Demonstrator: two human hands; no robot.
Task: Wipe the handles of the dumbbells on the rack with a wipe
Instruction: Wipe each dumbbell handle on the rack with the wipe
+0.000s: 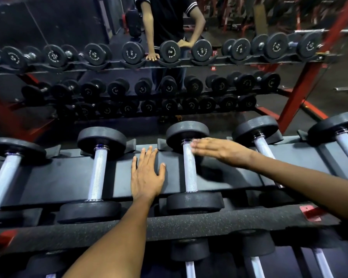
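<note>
Here, five dumbbells (190,167) on rack (68,177), two hands (147,173) flat.

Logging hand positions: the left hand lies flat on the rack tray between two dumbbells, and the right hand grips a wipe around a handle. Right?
Not quite. In the head view the right hand is open over the handle, no wipe visible. The left hand does lie flat on the rack tray.

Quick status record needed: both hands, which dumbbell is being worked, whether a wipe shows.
left hand: flat on rack shelf, fingers straight
right hand: fingers straight, blurred, over the far end of the handle
dumbbell: lying in its cradle, third from left on this shelf
wipe: none visible
mirror: reflects person and rack
</note>
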